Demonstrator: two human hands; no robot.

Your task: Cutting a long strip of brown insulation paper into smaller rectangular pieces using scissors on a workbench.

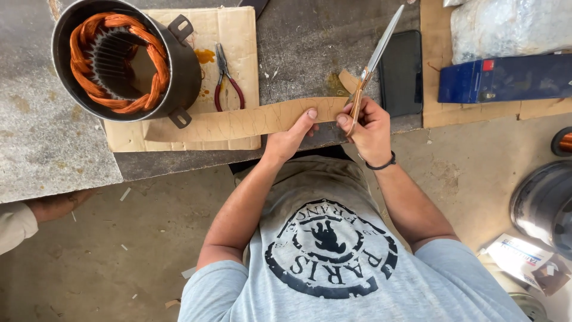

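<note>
My left hand (pixel 292 134) pinches the near end of a long tan paper strip (pixel 238 122) that lies across the bench toward the motor stator. My right hand (pixel 369 128) grips a pair of scissors (pixel 375 56) by the handles, blades pointing away and up, at the strip's right end. A small cut-off piece of the same paper (pixel 347 80) lies just beyond the scissors. A dark wristband sits on my right wrist.
A round motor stator with copper windings (pixel 119 59) stands on cardboard (pixel 235 36) at the left, red-handled pliers (pixel 225 77) beside it. A black phone (pixel 402 71) and blue box (pixel 506 77) lie right. Another person's hand (pixel 56 206) rests at the bench's left edge.
</note>
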